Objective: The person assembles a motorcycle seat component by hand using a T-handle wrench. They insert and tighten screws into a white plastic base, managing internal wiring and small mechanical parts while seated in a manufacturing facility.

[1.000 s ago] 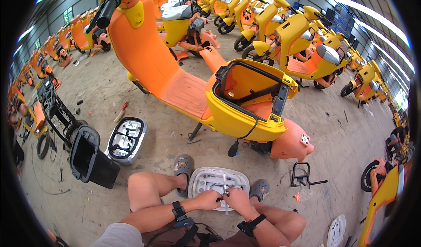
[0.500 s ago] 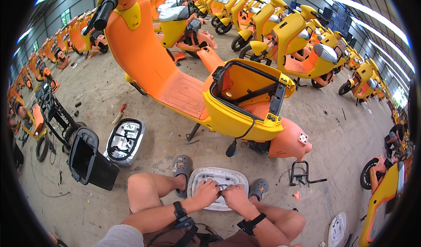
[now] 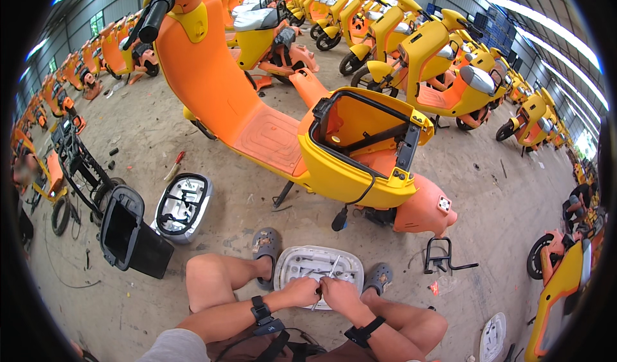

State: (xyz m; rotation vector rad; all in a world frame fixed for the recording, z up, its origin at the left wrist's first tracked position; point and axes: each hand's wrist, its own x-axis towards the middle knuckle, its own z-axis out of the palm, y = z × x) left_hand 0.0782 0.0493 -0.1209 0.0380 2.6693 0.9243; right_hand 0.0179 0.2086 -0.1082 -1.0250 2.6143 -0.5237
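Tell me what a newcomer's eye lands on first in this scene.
The big orange and yellow electric scooter with its seat off and open storage tub fills the middle. Rows of similar scooters crowd the hall behind it. At the bottom, the left hand and right hand meet over an upturned white seat base on the floor between the person's feet, with a thin tool between them; another seat base lies further left.
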